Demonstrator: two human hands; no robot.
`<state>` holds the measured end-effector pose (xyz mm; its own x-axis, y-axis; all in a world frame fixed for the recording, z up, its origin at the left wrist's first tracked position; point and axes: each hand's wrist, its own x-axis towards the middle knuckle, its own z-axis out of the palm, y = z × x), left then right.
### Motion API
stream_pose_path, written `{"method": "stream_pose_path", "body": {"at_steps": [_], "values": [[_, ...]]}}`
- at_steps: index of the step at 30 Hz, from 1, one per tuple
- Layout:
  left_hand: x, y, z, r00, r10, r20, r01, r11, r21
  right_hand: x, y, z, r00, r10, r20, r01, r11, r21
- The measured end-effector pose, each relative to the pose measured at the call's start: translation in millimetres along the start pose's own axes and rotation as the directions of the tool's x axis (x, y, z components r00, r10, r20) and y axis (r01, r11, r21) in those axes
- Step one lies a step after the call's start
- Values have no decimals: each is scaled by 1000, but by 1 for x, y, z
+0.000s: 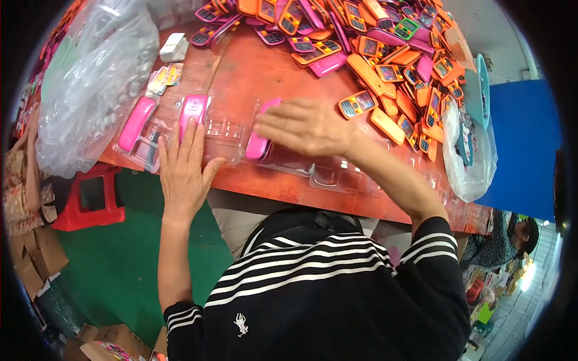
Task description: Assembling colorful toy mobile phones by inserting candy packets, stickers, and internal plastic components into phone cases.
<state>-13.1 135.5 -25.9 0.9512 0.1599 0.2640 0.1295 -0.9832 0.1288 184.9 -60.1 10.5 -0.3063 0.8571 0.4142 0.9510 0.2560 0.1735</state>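
Pink toy phone (257,142): lies lengthwise under right hand (307,125) (flat, grip released) in clear tray (226,135); left hand (183,165), likewise released, presses tray beside.

Three pink toy phones (194,111) lying back-up in a clear plastic blister tray (226,135) at the red table's near edge, one per pocket, middle pocket vacant.

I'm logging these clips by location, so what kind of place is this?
Probably a small packing workshop for toy phones. A big heap of orange and pink toy phones covers the red table, clear plastic blister trays lie under the left hand and right hand, and cardboard boxes sit on the floor.
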Motion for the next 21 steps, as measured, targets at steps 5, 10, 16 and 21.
{"method": "stream_pose_path", "body": {"at_steps": [5, 10, 16, 21], "values": [[4, 3, 0, 1000, 18, 22, -18, 1000, -4, -13, -19, 13, 994, 109, -9, -109, 994, 16], [1, -2, 1, 999, 31, 28, -32, 999, 23, -28, -17, -13, 948, 297, 114, -313, 935, 165], [9, 13, -8, 999, 48, 3, -48, 999, 18, -88, 25, -56, 788, 555, 265, -488, 827, -279], [32, 59, -14, 944, 299, 138, -280, 949, -143, -111, 31, -53, 771, 478, 420, -401, 878, -261]]}}
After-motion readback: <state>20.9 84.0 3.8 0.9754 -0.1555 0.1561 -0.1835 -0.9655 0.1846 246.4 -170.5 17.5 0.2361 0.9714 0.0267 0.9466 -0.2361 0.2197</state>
